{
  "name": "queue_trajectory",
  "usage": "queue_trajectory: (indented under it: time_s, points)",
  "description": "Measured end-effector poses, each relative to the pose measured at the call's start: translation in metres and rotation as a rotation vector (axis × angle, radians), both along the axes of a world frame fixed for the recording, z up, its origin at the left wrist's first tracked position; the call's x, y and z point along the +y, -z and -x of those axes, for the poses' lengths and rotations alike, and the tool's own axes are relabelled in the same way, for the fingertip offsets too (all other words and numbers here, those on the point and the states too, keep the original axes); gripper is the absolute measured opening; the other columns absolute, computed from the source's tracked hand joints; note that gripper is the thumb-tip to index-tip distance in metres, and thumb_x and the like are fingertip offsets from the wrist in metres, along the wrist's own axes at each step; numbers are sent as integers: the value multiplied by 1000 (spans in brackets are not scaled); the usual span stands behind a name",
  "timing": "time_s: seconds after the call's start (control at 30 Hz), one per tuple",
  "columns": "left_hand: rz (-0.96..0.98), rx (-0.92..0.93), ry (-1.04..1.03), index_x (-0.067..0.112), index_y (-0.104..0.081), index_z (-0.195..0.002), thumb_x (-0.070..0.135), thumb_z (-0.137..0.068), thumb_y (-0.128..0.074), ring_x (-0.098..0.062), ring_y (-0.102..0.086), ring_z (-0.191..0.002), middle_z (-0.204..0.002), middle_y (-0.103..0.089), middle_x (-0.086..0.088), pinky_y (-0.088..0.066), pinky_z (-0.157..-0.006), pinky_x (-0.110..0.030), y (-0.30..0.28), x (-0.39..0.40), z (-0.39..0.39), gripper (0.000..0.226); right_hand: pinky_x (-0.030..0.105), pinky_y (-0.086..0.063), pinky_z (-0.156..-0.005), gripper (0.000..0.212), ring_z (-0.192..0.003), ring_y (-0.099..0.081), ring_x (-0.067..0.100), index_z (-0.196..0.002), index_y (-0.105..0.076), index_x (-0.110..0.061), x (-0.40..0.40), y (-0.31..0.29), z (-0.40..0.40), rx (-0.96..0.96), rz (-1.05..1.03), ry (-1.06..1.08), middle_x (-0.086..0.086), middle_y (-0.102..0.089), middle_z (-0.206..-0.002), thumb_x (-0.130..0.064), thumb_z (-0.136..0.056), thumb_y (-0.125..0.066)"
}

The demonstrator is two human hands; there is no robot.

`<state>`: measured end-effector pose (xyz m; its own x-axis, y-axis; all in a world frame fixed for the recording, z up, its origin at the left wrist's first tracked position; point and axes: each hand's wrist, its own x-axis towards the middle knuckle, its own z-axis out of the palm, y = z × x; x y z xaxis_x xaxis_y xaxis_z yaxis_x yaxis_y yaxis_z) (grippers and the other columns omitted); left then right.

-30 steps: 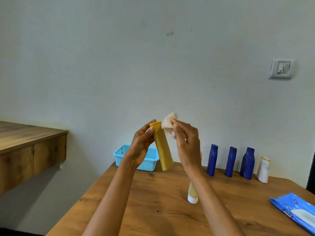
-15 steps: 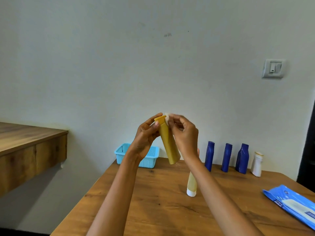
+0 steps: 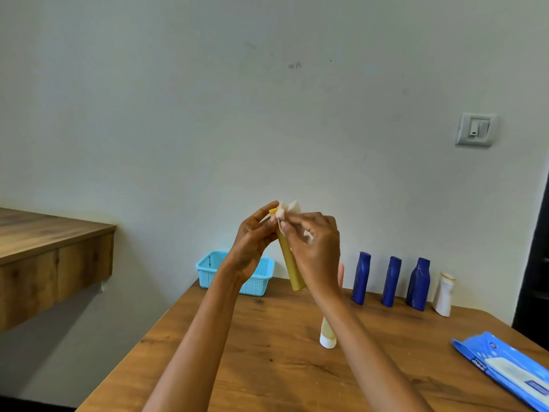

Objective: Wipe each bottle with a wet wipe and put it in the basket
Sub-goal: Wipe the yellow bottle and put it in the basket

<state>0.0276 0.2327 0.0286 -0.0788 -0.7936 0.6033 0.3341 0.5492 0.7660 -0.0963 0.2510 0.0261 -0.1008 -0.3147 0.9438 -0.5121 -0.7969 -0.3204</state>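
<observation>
The left hand (image 3: 252,242) grips the upper end of the yellow bottle (image 3: 289,263), held above the tabletop (image 3: 267,352). Its long axis is near vertical, top tilted left. The right hand (image 3: 318,248) pinches the wipe (image 3: 289,208) against the top. The basket (image 3: 234,272) sits behind.

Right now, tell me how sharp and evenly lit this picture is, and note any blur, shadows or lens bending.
Head view: soft, even daylight with no harsh glare; the right hand and wipe are slightly motion-blurred, while the blue bottles and basket look sharp; a soft shadow falls under the shelf on the left; wide-angle bending tilts the dark door edge on the right.
</observation>
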Motion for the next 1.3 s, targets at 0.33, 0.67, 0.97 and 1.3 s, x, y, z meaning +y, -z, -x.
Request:
queue_trajectory:
  time_s: [0.33, 0.67, 0.97, 1.3]
  points:
    - [-16, 62, 24, 6, -43, -137, 18, -81, -61, -17, -67, -95, -106, -70, -4, -54, -80, -25, 1, -2, -10, 59, 24, -46, -85, 34, -113, -42, 8, -100, -73, -14, -7, 8, -5, -62, -19, -31, -3, -60, -119, -40, -79, -69]
    - [-38, 55, 51, 9, -45, -135, 20, -79, -58, -19, -66, -94, -108, -68, -9, -55, -79, -27, 4, -3, -13, 59, 3, -44, -77, 33, -98, -54, -4, -116, -65, -22, 2, 22, 0, -19, -109, -148, -17, -60, -108, -33, -85, -61]
    - [-47, 43, 72, 9, -45, -134, 20, -81, -58, -24, -64, -107, -117, -66, -10, -54, -86, -30, 4, -3, -3, 55, -3, -29, -94, 35, -117, -48, 0, -124, -60, -18, 16, 30, 1, 81, -16, -66, -5, -59, -123, -24, -90, -59]
    - [-56, -6, 74, 13, -51, -128, 17, -82, -62, -22, -64, -105, -113, -69, -5, -54, -87, -31, 4, -3, 7, 48, 3, -38, -95, 44, -120, -51, 9, -133, -48, -17, 16, 26, 12, 95, -73, -41, -6, -52, -131, -20, -90, -55]
